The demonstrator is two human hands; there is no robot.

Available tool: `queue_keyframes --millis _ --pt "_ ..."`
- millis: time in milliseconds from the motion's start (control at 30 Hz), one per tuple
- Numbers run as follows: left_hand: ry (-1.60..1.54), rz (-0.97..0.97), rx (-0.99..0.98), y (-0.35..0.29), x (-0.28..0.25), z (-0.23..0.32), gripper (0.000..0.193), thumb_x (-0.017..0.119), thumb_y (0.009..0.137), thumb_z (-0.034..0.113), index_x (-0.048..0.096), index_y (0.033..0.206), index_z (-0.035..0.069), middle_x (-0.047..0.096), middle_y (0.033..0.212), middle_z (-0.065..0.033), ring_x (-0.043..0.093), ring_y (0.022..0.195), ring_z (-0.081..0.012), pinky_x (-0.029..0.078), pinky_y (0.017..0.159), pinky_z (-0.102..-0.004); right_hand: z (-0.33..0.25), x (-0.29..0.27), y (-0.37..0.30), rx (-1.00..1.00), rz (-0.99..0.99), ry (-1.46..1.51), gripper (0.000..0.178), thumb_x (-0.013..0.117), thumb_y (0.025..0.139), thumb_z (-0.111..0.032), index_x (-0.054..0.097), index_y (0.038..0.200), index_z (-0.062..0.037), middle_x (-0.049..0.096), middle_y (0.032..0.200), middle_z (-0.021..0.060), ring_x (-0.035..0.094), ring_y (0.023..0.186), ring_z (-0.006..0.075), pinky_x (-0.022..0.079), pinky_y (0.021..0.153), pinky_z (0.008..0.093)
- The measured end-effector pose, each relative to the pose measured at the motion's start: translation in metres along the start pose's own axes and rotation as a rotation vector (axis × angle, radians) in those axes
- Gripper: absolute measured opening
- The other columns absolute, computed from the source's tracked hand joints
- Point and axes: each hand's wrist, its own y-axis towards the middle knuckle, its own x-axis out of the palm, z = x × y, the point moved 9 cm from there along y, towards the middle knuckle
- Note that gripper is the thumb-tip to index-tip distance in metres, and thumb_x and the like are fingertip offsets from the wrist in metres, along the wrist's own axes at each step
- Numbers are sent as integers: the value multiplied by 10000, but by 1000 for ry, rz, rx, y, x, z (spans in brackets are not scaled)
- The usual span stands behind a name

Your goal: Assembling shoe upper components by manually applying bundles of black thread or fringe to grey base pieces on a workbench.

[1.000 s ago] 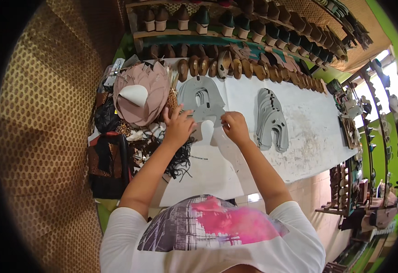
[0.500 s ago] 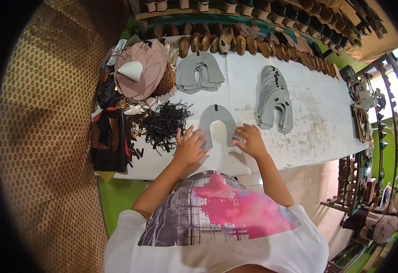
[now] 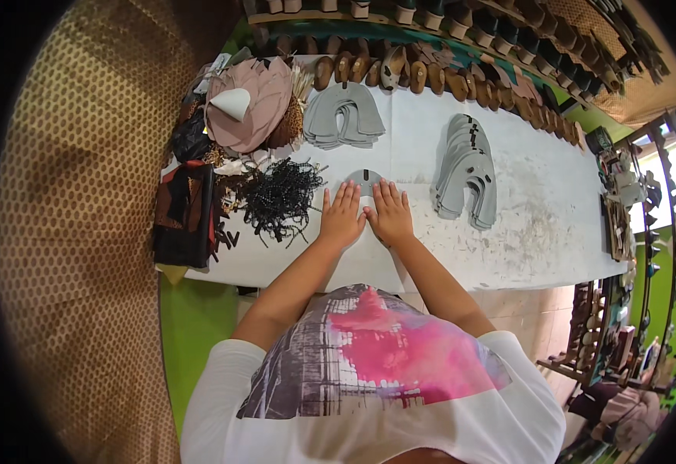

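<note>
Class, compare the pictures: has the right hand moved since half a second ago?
Yes: judged against the grey stack to its right, the right hand has moved left, toward the left hand.

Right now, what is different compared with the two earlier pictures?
One grey U-shaped piece has been drawn closer from the left grey pile. The left hand and right hand have moved inward from its sides and lie flat over it. The right grey pile and black strips stayed put.

Scanning left to right now, and there's not one word, number, label or sign readable anywhere!
</note>
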Motion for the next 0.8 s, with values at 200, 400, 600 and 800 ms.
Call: queue_keyframes --millis 200,400,600,800 --pt "37 17 2 -2 -3 3 615 458 842 349 320 1345 24 301 1413 -130 248 1326 -232 51 1082 -510 0 2 -1 39 -84 -20 634 312 905 -489 277 1381 -71 234 1447 125 179 1349 290 94 1071 517" --pt "51 -57 -53 -36 3 9 648 461 839 364 289 1357 14 271 1428 -125 214 1341 -222 38 1079 -520 -10 2 -42 44 -69 -5 668 324 896 -492 229 1392 -55 191 1460 139 147 1356 302 77 1069 533" --pt "35 -36 -60 -37 -1 10 665 464 835 377 278 1364 20 261 1433 -123 195 1347 -221 24 1066 -547 -9 2 -42 69 -82 15 681 330 889 -501 227 1394 -56 157 1471 130 126 1361 294 79 1072 529" --pt "-1 -34 -63 -38 -4 10 664 468 837 392 287 1362 29 260 1435 -116 200 1346 -219 17 1052 -574 -13 -25 -12 64 -24 -99 631 374 858 -547 407 1305 -102 511 1201 139 498 1095 315 328 921 565"
